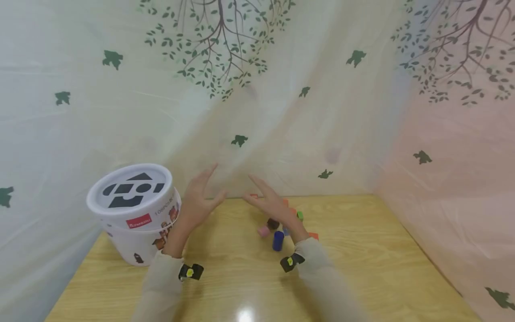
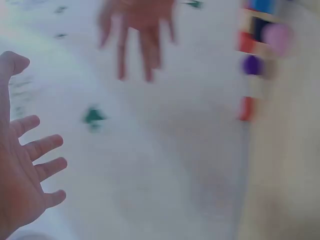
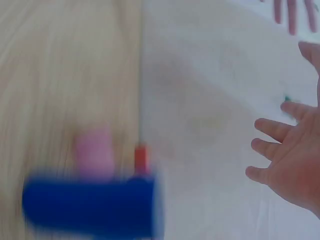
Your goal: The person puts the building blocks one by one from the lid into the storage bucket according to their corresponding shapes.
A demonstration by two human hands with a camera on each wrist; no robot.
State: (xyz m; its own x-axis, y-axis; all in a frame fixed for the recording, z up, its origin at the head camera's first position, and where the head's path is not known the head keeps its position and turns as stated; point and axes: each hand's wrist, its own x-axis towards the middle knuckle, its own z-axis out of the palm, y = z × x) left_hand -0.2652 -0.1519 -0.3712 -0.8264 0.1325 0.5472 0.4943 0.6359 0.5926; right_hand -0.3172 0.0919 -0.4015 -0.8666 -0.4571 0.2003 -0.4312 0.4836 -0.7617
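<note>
While the left hand [image 1: 198,199] floats near the bucket [image 1: 132,214] and the right hand [image 1: 268,202] near a blue block [image 1: 278,241], both grips are loose, spread wide.

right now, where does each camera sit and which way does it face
Head: on the head, facing forward and down at table, bucket and printed sheet; left hand, right hand, sleeves show.
Left wrist: on that wrist, facing the sheet and blurred blocks; left hand at left, right hand at top.
Right wrist: on that wrist, facing sheet, table and blue cylinder; right hand at right, left fingers at top right.
Shared by both wrist views: sheet, both hands.
</note>
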